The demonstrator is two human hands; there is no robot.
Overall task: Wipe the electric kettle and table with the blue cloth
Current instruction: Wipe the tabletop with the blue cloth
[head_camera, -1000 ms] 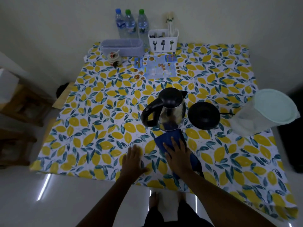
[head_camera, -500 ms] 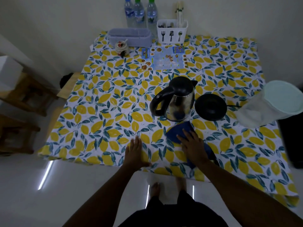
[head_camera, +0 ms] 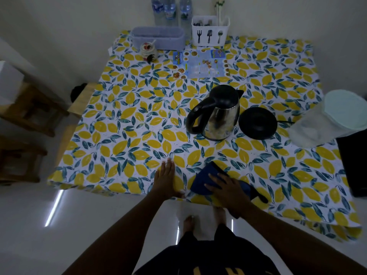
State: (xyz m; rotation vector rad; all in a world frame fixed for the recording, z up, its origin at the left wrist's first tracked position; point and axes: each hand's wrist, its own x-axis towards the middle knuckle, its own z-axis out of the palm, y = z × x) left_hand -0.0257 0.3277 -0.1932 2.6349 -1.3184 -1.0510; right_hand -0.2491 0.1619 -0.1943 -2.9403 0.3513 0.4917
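Observation:
A steel electric kettle [head_camera: 218, 114] with a black lid and handle stands on the lemon-print table [head_camera: 129, 120], off its round black base [head_camera: 257, 123] just to its right. The blue cloth [head_camera: 204, 178] lies flat near the table's front edge, well clear of the kettle. My right hand [head_camera: 228, 188] presses flat on the cloth with fingers spread. My left hand [head_camera: 165, 176] rests flat on the table to the cloth's left, holding nothing.
At the back stand three water bottles [head_camera: 170, 10], a white cutlery holder [head_camera: 210, 30], a grey tub [head_camera: 157, 37], a small jar [head_camera: 148, 49] and a printed leaflet [head_camera: 200, 64]. A clear lidded container [head_camera: 327, 120] sits at the right edge. Wooden stools [head_camera: 25, 116] stand left.
My right hand has drawn the blue cloth back from the kettle's foot toward the front edge of the table. My left hand stays flat on the table.

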